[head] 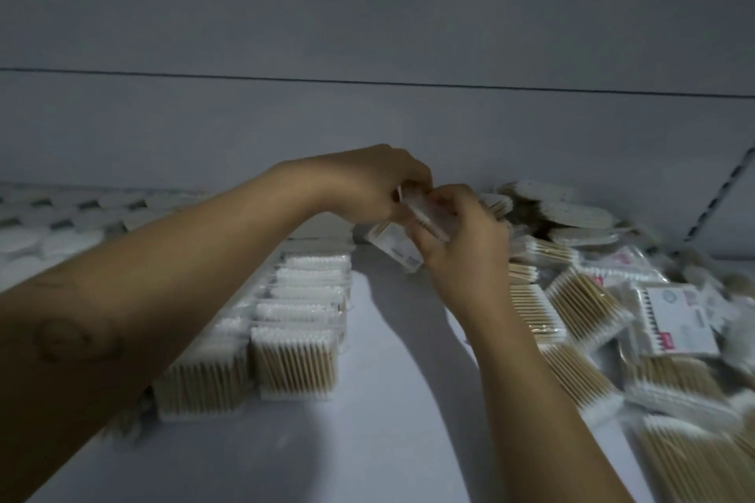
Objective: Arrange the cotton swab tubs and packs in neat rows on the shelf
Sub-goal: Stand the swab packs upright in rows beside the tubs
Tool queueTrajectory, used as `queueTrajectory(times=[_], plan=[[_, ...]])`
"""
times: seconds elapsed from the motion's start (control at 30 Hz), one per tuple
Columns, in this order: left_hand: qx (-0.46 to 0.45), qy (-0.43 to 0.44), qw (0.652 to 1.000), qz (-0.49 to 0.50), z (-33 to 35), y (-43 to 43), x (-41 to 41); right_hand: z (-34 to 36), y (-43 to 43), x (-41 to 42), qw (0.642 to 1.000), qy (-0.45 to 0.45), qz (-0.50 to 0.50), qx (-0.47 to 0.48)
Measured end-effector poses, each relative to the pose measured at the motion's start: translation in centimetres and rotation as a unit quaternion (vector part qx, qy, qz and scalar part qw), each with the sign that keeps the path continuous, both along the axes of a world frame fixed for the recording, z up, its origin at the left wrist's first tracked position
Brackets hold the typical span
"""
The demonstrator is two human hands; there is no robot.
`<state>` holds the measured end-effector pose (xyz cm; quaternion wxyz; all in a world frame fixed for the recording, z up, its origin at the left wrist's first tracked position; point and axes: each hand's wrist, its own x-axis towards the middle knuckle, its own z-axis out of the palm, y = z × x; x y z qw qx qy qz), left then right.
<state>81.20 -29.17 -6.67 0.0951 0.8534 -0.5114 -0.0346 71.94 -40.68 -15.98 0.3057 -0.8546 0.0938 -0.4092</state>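
Observation:
Both hands meet near the back of the white shelf [388,400]. My left hand [376,184] and my right hand [461,237] together grip a few clear cotton swab packs [425,212], held tilted just above the shelf; a labelled pack [398,247] hangs at the bottom of the bunch. To the left, wooden-stick swab packs stand in a neat row [300,323] running front to back, with a second row [204,376] beside it, partly hidden by my left forearm. On the right lies a loose heap of swab packs [604,319].
Round white tubs [61,229] fill the far left of the shelf. A grey back wall [367,127] closes the shelf, and a slotted upright [723,196] stands at the right. Bare shelf surface runs between the row and the heap.

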Motion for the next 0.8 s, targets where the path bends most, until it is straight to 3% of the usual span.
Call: queueTrajectory(times=[0.13, 0.27, 0.4, 0.5, 0.57, 0.67, 0.8], plan=[[-0.066, 0.001, 0.996, 0.052, -0.1, 1.1, 0.4, -0.1, -0.3, -0.1, 0.998, 0.037, -0.023, 0.041], [-0.035, 0.001, 0.997, 0.062, -0.4, 2.0, -0.2, 0.1, 0.3, 0.2, 0.998, 0.029, -0.024, 0.04], [-0.005, -0.084, 0.994, 0.067, -1.2, 1.2, 0.2, -0.2, 0.9, 1.1, 0.998, 0.025, -0.047, 0.023], [-0.004, -0.149, 0.984, 0.1, -1.8, 0.5, 1.2, -1.6, 0.9, 1.6, 0.963, 0.073, -0.188, -0.176], [0.02, -0.187, 0.974, 0.126, -2.3, -0.1, 1.8, -2.1, 1.6, 1.3, 0.925, 0.194, -0.198, -0.258], [0.056, -0.223, 0.96, 0.159, -3.3, -1.0, 2.6, -2.4, 2.0, 1.6, 0.894, 0.289, -0.191, -0.284], [0.083, -0.229, 0.953, 0.178, -4.4, -1.8, 3.2, -2.6, 1.5, 2.6, 0.896, 0.277, -0.206, -0.279]])
